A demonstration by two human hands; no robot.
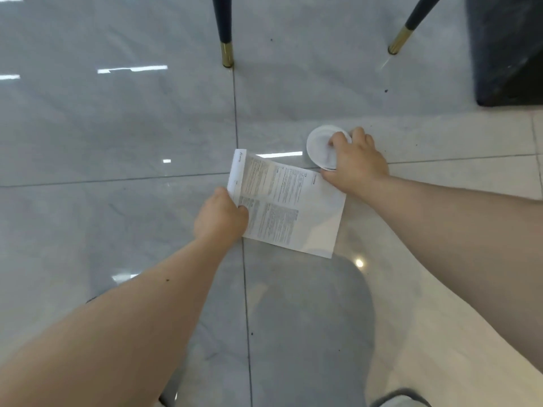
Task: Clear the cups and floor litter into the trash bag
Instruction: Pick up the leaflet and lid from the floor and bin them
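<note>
paper [289, 201] print: too small to read | chair legs [224, 30]: tops cut off

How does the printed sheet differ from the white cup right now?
The printed sheet is flat, rectangular and covered in text; the white cup is round and plain. The left hand pinches the sheet's left edge; the right hand closes over the cup's right side. Both are white, down at the tiled floor and in hand.
</note>
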